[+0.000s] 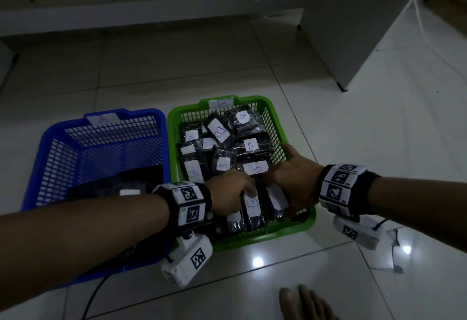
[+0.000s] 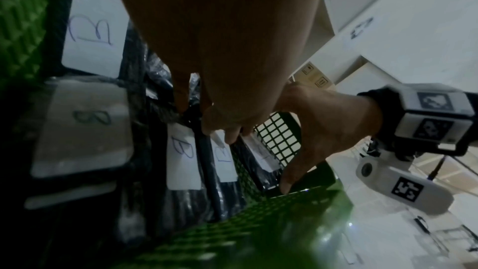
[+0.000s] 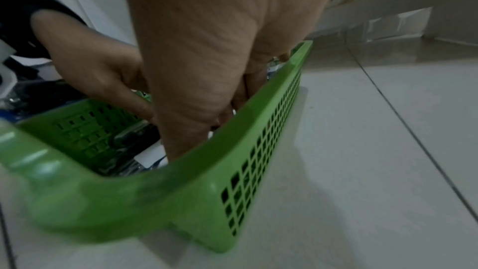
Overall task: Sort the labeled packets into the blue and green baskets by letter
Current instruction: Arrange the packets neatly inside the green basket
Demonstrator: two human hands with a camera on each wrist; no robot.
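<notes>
The green basket (image 1: 262,240) carries a "B" tag and is packed with several black packets (image 1: 249,144) bearing white "B" labels. Both hands are inside its near end. My left hand (image 1: 227,193) curls its fingertips (image 2: 230,137) over the top edge of an upright B packet (image 1: 252,207). My right hand (image 1: 293,180) reaches down along the right wall, fingers straight among the packets and thumb (image 2: 284,185) spread wide. The blue basket (image 1: 106,115), tagged "A", stands to the left with a dark packet (image 1: 121,183) at its near end. From the right wrist, the right hand (image 3: 207,48) dips inside the green rim (image 3: 181,171).
Both baskets sit side by side on a pale tiled floor (image 1: 379,168). A white cabinet (image 1: 328,42) stands at the back right. A bare foot (image 1: 303,304) rests near the front edge, and a black cable (image 1: 96,292) trails from the left wrist camera.
</notes>
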